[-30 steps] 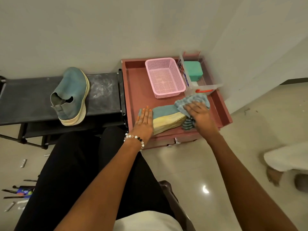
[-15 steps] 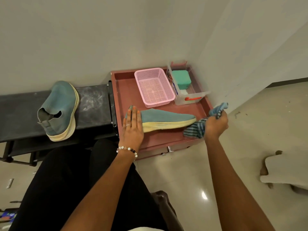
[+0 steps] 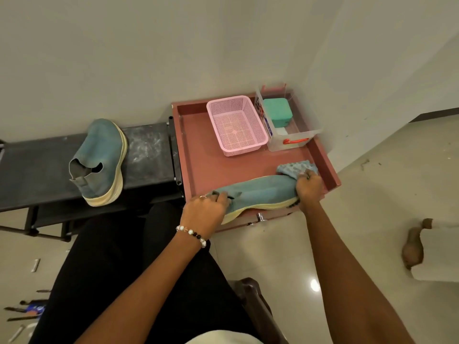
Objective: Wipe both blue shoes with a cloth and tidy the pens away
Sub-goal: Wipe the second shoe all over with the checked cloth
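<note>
Wiping is the step in hand, and it's the shoe in the red tray [image 3: 330,175] getting the attention: this blue shoe [image 3: 260,192] lies lengthwise along the tray's near edge, toe to the right, cream sole facing the person. The left hand [image 3: 205,212] has its fingers curled over the heel collar, clamping it steady, while the right hand [image 3: 308,186] bunches the cloth [image 3: 293,168] against the toe, fingers closed round the fabric. The upper looks like soft, dusty blue-green fabric and the sole rim is yellowed, so I'd judge the next stroke needs firm pressure along the upper toward the heel, with the left hand bracing so the shoe doesn't slide off the tray's front lip. The second shoe [image 3: 99,162] sits upright on the dark worktop [image 3: 149,150] left of the tray. The pens [image 3: 19,311] lie scattered on the floor, far left of the tray, not yet gathered; the pink basket [image 3: 236,125] stands at the back of the tray.
</note>
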### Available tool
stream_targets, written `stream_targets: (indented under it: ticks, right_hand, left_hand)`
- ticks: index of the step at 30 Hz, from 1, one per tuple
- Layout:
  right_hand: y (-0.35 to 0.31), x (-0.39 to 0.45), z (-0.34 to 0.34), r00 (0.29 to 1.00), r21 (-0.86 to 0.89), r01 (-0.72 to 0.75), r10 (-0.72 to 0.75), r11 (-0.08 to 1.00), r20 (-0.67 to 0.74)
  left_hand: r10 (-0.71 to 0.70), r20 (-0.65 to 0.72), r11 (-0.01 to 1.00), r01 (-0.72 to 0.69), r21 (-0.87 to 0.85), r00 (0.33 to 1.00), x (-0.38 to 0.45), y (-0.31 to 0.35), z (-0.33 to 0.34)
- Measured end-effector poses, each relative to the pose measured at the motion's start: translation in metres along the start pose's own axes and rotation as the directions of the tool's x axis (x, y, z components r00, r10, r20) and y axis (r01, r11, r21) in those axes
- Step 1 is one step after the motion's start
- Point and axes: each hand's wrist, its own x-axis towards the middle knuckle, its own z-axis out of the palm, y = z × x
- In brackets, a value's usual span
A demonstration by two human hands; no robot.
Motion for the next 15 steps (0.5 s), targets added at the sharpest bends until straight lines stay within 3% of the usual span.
stream_targets:
  ticks: [2, 5, 9, 12, 15]
  right_hand:
    - [0.009, -0.006, 0.003, 0.999, -0.007, -0.024, 0.024, 1.0, -0.03]
    - [0.019, -0.012, 0.001, 0.999, 0.09, 0.051, -0.05, 0.995, -0.004]
    - [0.002, -0.004, -0.006, 0.985, 0.265, 0.148, -0.167, 0.953, 0.051]
    - [-0.015, 0.006, -0.003, 0.973, 0.126, 0.223, -0.228, 0.967, 0.029]
    - [-0.027, -0.008, 0.002, 0.98, 0.007, 0.186, -0.185, 0.982, -0.068]
  left_hand:
    - [0.023, 0.012, 0.997, -0.023, -0.069, 1.0, 0.003, 0.0, -0.001]
    - [0.069, 0.041, 0.991, -0.064, -0.118, 0.997, 0.004, 0.003, 0.003]
    - [0.002, 0.053, 0.96, 0.013, -0.279, 0.999, 0.005, 0.001, 0.003]
    - [-0.152, 0.058, 0.866, 0.161, -0.473, 0.987, 0.007, -0.004, -0.002]
    - [-0.353, 0.124, 0.751, 0.36, -0.553, 0.927, 0.013, -0.01, -0.004]
